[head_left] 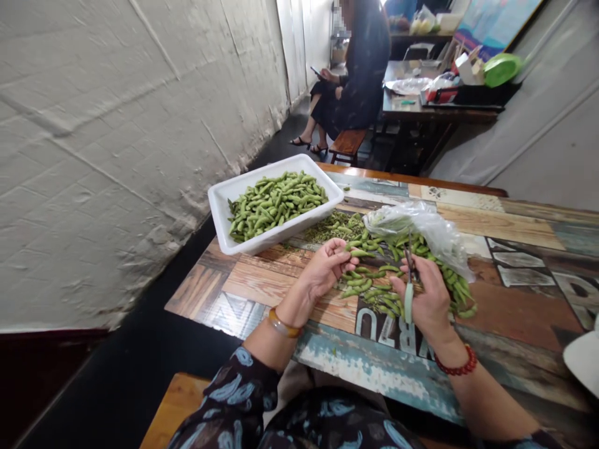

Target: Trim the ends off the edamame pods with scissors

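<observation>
Between the thumb and fingers of my left hand (328, 265) is a green edamame pod (362, 254). My right hand (428, 296) is wrapped round a pair of scissors (409, 293) with pale green handles, blades pointing away from me. Loose edamame pods (381, 293) lie on the table under and between both hands. Beyond my right hand, a clear plastic bag (435, 227) lies over more pods. A white tub (276, 240), heaped with pods, stands to the left, past my left hand. Small trimmings (334, 226) are piled beside it.
The patterned wooden table (262, 284) ends at the left, near a white wall (116, 156). A person (360, 75) sits on a wooden stool (347, 143) farther back. Another table (402, 109) there carries boxes and a green basket (503, 70). Something white (583, 355) shows at the right edge.
</observation>
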`<state>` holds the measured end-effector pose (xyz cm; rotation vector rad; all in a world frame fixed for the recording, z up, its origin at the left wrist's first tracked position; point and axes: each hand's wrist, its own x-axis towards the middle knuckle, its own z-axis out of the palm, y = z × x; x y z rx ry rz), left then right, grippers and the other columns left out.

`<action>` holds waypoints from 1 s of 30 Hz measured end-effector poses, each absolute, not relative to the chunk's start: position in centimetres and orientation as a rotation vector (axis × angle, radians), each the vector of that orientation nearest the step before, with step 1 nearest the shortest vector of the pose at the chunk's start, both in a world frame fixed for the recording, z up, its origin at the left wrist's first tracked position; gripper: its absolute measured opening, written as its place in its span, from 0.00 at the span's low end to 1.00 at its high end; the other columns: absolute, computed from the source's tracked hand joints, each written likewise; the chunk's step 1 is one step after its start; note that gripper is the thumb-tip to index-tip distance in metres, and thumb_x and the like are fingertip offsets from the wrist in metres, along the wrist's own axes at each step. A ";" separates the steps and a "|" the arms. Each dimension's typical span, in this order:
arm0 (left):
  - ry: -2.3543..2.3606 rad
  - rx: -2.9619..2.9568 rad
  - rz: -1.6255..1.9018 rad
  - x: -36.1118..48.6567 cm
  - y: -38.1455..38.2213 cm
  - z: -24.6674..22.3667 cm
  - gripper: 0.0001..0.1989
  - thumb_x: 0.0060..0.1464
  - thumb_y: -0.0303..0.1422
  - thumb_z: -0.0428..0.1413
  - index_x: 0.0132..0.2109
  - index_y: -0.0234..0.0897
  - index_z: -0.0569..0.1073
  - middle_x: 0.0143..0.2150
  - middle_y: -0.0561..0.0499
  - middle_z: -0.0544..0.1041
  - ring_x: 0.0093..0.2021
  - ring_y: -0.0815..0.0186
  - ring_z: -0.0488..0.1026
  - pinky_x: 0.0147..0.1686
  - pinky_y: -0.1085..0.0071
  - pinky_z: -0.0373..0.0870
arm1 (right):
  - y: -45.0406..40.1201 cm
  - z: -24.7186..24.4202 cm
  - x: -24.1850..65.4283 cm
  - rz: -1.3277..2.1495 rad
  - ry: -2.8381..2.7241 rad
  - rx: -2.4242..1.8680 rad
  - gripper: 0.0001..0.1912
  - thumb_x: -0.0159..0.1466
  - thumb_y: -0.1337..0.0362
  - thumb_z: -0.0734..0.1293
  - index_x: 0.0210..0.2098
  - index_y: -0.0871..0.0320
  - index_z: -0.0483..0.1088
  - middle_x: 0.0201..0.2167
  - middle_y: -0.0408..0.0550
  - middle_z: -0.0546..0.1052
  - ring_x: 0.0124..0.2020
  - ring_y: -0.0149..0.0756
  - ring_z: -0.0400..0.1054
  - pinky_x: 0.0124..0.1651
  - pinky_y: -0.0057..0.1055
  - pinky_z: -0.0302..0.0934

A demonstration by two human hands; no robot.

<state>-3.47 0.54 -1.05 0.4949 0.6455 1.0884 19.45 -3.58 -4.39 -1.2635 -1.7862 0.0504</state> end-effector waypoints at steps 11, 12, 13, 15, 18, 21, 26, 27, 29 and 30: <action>0.852 0.527 1.312 -6.8 -8.1 1.9 0.21 0.41 0.26 0.70 0.35 0.35 0.65 0.32 0.49 0.81 0.27 0.71 0.76 0.29 0.77 0.73 | -3.5 -4.7 19.9 -0.011 -1.798 -1.173 0.25 0.64 0.55 0.69 0.58 0.59 0.67 0.48 0.60 0.75 0.47 0.49 0.72 0.52 0.48 0.70; 0.894 0.534 1.327 -7.2 -9.2 2.4 0.21 0.41 0.26 0.70 0.35 0.35 0.65 0.32 0.49 0.81 0.27 0.71 0.76 0.29 0.77 0.72 | -3.5 -4.7 19.9 -0.020 -1.799 -1.167 0.26 0.65 0.55 0.68 0.58 0.60 0.67 0.48 0.60 0.74 0.46 0.49 0.72 0.51 0.48 0.70; 0.933 0.545 1.336 -7.6 -10.1 2.9 0.21 0.41 0.27 0.70 0.35 0.36 0.64 0.32 0.49 0.81 0.26 0.72 0.75 0.28 0.77 0.72 | -3.5 -4.6 20.0 -0.027 -1.792 -1.162 0.25 0.65 0.55 0.68 0.58 0.60 0.67 0.48 0.60 0.74 0.45 0.48 0.72 0.50 0.47 0.71; 0.996 0.578 1.344 -7.9 -11.4 3.8 0.21 0.41 0.29 0.70 0.36 0.36 0.65 0.32 0.49 0.81 0.26 0.72 0.74 0.27 0.78 0.71 | -3.5 -4.5 20.0 -0.020 -1.805 -1.144 0.25 0.66 0.55 0.67 0.58 0.60 0.67 0.48 0.59 0.74 0.43 0.46 0.72 0.48 0.44 0.71; 1.061 0.631 1.363 -8.0 -12.9 5.1 0.20 0.42 0.31 0.70 0.36 0.36 0.66 0.32 0.50 0.81 0.25 0.74 0.73 0.23 0.81 0.67 | -3.6 -4.2 20.0 -0.007 -1.826 -1.121 0.24 0.66 0.55 0.66 0.58 0.59 0.68 0.47 0.58 0.75 0.40 0.44 0.72 0.47 0.42 0.71; 1.131 0.668 1.395 -8.1 -14.6 6.1 0.19 0.43 0.31 0.69 0.36 0.36 0.66 0.31 0.50 0.80 0.24 0.75 0.71 0.20 0.84 0.61 | -3.7 -4.0 20.0 0.000 -1.824 -1.111 0.24 0.66 0.55 0.66 0.57 0.60 0.68 0.47 0.59 0.75 0.38 0.43 0.72 0.46 0.41 0.71; 1.195 0.668 1.432 -8.6 -16.6 7.4 0.14 0.48 0.28 0.66 0.41 0.34 0.71 0.30 0.49 0.79 0.22 0.77 0.68 0.18 0.84 0.57 | -3.8 -3.9 20.0 0.000 -1.816 -1.117 0.24 0.65 0.55 0.66 0.57 0.62 0.69 0.46 0.59 0.75 0.37 0.43 0.72 0.45 0.41 0.70; 1.190 0.662 1.445 -8.7 -16.8 7.7 0.14 0.49 0.26 0.64 0.43 0.34 0.71 0.30 0.50 0.79 0.21 0.77 0.68 0.19 0.84 0.57 | -3.8 -3.9 20.0 -0.002 -1.819 -1.117 0.24 0.65 0.55 0.66 0.57 0.62 0.69 0.46 0.59 0.75 0.37 0.43 0.72 0.45 0.41 0.70; 1.178 0.658 1.477 -8.8 -16.9 8.2 0.15 0.50 0.24 0.62 0.47 0.34 0.72 0.29 0.51 0.78 0.22 0.76 0.69 0.19 0.83 0.58 | -3.9 -3.8 20.0 -0.008 -1.821 -1.115 0.24 0.65 0.55 0.66 0.56 0.62 0.69 0.46 0.59 0.75 0.37 0.43 0.72 0.45 0.41 0.70; 1.176 0.660 1.488 -8.8 -16.8 8.4 0.15 0.51 0.23 0.61 0.47 0.34 0.72 0.29 0.51 0.78 0.22 0.76 0.70 0.19 0.83 0.58 | -3.9 -3.8 20.0 -0.011 -1.823 -1.111 0.24 0.65 0.55 0.66 0.57 0.62 0.69 0.46 0.59 0.75 0.37 0.43 0.72 0.45 0.41 0.70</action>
